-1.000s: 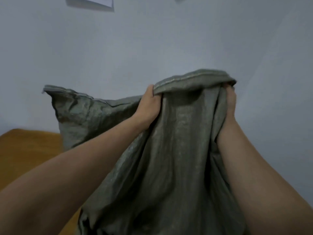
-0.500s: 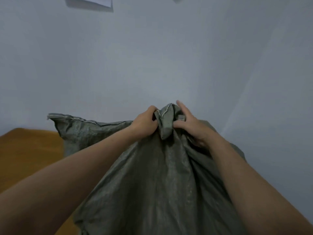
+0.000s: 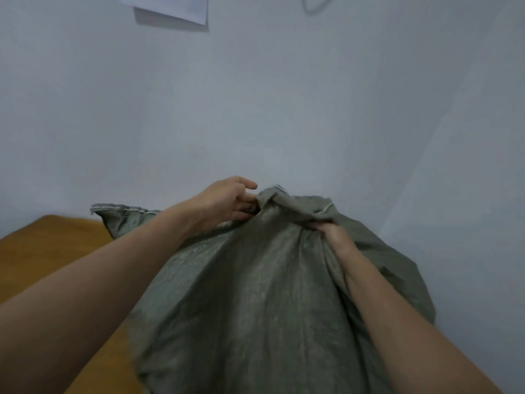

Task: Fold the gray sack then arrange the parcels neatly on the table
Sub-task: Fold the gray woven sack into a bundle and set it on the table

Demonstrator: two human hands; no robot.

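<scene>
The fingers (image 3: 246, 198) of the left hand (image 3: 224, 201) are loosely spread and nearly straight. The index finger points free above the others, and the lower fingertips touch the bunched top of the gray sack (image 3: 255, 294) without closing round it. The fingers (image 3: 320, 226) of the right hand (image 3: 333, 237) are curled tight into a gathered fistful of cloth just below and to the right of that bunch, and the fabric pulls into long creases under the grip. Both bare forearms reach in from the lower corners, the left one crossing in front of the sack's left side.

The sack is held up in front of the person, its woven gray-green cloth hanging down out of view at the bottom. A pale stitched hem (image 3: 127, 209) runs along its far left corner, which sticks out over the far edge of the table (image 3: 42, 251), and a short piece of the same hem shows near the right hand. The sack hides the table's right side; whether its lower part rests on the wood cannot be told. No print can be made out on the cloth.

Behind stands a plain pale wall (image 3: 255, 95). A white sheet of paper (image 3: 170, 7) hangs at its top edge, too blurred to read.
</scene>
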